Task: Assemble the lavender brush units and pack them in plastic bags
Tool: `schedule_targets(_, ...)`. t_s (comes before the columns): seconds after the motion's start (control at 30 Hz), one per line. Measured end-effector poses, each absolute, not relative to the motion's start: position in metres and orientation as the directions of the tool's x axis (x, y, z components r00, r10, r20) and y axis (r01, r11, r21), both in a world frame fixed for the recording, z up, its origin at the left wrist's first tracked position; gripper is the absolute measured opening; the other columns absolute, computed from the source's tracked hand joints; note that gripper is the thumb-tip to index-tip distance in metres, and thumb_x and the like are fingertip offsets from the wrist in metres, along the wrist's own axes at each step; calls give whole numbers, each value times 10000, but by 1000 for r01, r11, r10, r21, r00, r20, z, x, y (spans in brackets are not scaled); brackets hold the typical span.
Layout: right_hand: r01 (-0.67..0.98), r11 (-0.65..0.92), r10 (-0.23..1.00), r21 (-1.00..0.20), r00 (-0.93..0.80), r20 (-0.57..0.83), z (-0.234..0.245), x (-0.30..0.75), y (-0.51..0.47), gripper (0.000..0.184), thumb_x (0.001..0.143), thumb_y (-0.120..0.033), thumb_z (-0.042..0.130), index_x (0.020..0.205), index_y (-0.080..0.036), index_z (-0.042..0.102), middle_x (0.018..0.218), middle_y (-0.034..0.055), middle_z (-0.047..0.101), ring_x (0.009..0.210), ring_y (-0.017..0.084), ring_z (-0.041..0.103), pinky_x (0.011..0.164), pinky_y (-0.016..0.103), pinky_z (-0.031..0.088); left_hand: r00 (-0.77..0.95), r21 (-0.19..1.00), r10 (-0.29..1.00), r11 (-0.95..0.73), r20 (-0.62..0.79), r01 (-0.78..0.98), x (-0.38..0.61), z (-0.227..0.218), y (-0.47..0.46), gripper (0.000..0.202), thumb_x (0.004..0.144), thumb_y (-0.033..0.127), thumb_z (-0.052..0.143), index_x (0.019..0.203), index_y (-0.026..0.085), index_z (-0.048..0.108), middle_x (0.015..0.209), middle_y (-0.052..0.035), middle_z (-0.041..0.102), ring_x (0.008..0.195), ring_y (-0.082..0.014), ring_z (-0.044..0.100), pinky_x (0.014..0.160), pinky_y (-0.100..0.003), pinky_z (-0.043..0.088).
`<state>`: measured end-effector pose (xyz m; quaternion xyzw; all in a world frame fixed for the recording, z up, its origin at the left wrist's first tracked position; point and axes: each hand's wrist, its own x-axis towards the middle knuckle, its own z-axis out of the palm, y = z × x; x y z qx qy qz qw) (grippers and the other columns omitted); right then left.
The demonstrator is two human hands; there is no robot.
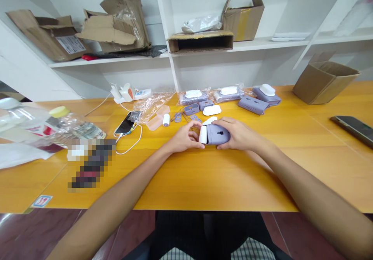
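A lavender plastic case (218, 134) lies on its side on the orange table (204, 178), with a white insert (203, 134) sticking out of its left end. My right hand (237, 134) wraps over the case's right half. My left hand (186, 137) is closed, its fingertips pinching the white insert. Just behind them lie a white lid (211, 110), small lavender pieces (191, 109) and a white roller (166, 119).
More lavender cases (253, 104), some in clear bags (229, 94), line the back of the table. A phone (126, 123) on a white cable lies left, another phone (354, 127) right, a cardboard box (325, 79) far right. Plastic bags sit at the left edge; shelves hold torn boxes.
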<state>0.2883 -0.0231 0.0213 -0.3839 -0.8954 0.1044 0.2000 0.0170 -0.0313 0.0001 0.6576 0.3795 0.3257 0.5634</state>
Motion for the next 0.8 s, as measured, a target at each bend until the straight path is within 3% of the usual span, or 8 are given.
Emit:
schedule_targets(0.33, 633, 675, 735, -378, -619, 276, 21, 288, -24, 851, 644, -405, 930, 1414, -257, 601, 1368, 125, 666, 1151, 363, 676, 976, 488, 539, 495, 982, 869, -90, -4, 166, 17, 0, -33, 793, 617, 293, 986, 1217, 232, 471, 884, 21, 637, 798, -158, 679, 713, -276, 557)
schedule_targets(0.53, 624, 669, 735, -404, -636, 236, 21, 287, -25, 836, 678, -467, 899, 1423, -226, 606, 1348, 133, 684, 1124, 349, 688, 969, 475, 537, 500, 981, 865, -138, 51, 138, 17, -2, -31, 785, 626, 346, 987, 1256, 242, 530, 1175, -54, 628, 891, -160, 681, 713, -257, 548)
schedule_targets(0.6, 620, 666, 736, -414, -637, 229, 20, 287, -25, 837, 676, -485, 893, 1421, -225, 614, 1324, 132, 699, 1109, 351, 695, 955, 471, 537, 514, 980, 854, -165, 85, 112, 18, -5, -30, 753, 635, 352, 984, 1256, 234, 577, 1188, -64, 637, 917, -164, 678, 747, -267, 552)
schedule_targets(0.7, 610, 657, 739, -443, -636, 221, 19, 288, -24, 818, 680, -488, 882, 1410, -218, 630, 1300, 130, 716, 1101, 353, 698, 938, 469, 537, 519, 981, 844, -186, 135, 46, 20, -10, -29, 613, 624, 362, 989, 1127, 192, 681, 1203, -84, 658, 928, -161, 683, 858, -321, 566)
schedule_targets(0.8, 588, 657, 734, -473, -642, 221, 19, 289, -22, 787, 686, -479, 876, 1392, -220, 645, 1298, 122, 727, 1091, 347, 701, 943, 473, 533, 499, 980, 850, -201, 170, 7, 22, -12, -29, 515, 614, 363, 992, 1029, 168, 759, 1366, -126, 608, 968, -173, 698, 941, -375, 573)
